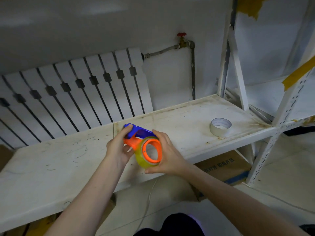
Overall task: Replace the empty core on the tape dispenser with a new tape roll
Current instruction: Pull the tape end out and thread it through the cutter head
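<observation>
The tape dispenser (136, 135) has a blue handle and an orange body, and I hold it above the front edge of the white shelf (179, 120). My left hand (119, 147) grips its handle from the left. A yellowish clear tape roll (144, 161) sits around the dispenser's orange hub ring (159, 149). My right hand (167, 155) cups that roll from the right, thumb below and fingers over the top. A pale cardboard core ring (220, 127) lies flat on the shelf, far to the right of both hands.
A white radiator (73, 92) lines the wall behind the shelf, with a pipe and red valve (182, 35) to its right. A white rack upright (279, 123) stands at the right. A cardboard box (225, 166) sits on the floor under the shelf.
</observation>
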Tool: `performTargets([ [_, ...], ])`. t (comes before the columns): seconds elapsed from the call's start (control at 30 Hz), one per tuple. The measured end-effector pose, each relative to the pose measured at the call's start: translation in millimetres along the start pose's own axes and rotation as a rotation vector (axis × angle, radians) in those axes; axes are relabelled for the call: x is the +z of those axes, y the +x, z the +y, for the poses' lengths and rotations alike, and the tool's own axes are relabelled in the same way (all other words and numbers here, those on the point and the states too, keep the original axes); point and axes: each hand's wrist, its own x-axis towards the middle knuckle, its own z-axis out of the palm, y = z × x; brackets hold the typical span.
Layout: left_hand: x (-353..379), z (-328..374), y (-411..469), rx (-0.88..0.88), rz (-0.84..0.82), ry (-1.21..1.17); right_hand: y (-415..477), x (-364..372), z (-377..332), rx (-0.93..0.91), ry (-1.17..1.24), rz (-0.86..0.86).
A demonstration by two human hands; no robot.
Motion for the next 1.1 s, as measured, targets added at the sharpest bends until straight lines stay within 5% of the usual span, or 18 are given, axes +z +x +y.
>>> performTargets([
  [0.17, -1, 1, -10, 0.026, -0.118, 0.183, -10, -5, 0, 0.087, 0.164, 0.06],
  [0.4, -24, -22, 3, -0.036, -0.056, 0.312, -10, -25, 29, 0.381, 0.374, 0.148],
  [0.7, -14, -52, 11, 0.049, -0.268, 0.762, 8, -68, 80, 0.577, -0.044, 0.319],
  [1.1, 18, -46, 42, 0.107, -0.272, 0.808, 47, -96, 112, 0.59, -0.422, 0.276],
])
